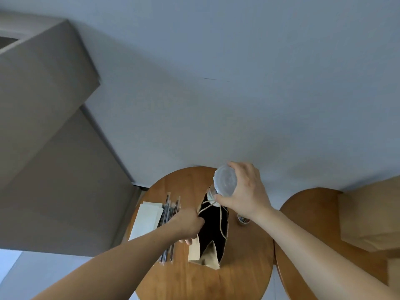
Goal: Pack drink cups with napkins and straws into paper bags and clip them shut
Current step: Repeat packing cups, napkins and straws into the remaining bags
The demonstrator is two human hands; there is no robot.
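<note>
1. Packing looks barely begun: at lower centre, the right hand (pixel 244 191) grasps a clear lidded cup (pixel 225 184), whose base is just entering the open mouth of the paper bag (pixel 207 254).
2. The left hand (pixel 188 224) pinches the bag's left rim, holding it open.
3. Wrapped straws (pixel 171 206) and napkins (pixel 147 217) lie on the round table (pixel 205 282) left of the bag, unpacked; clipping remains.
4. The cup sits between thumb and fingers, left of the palm.
</note>
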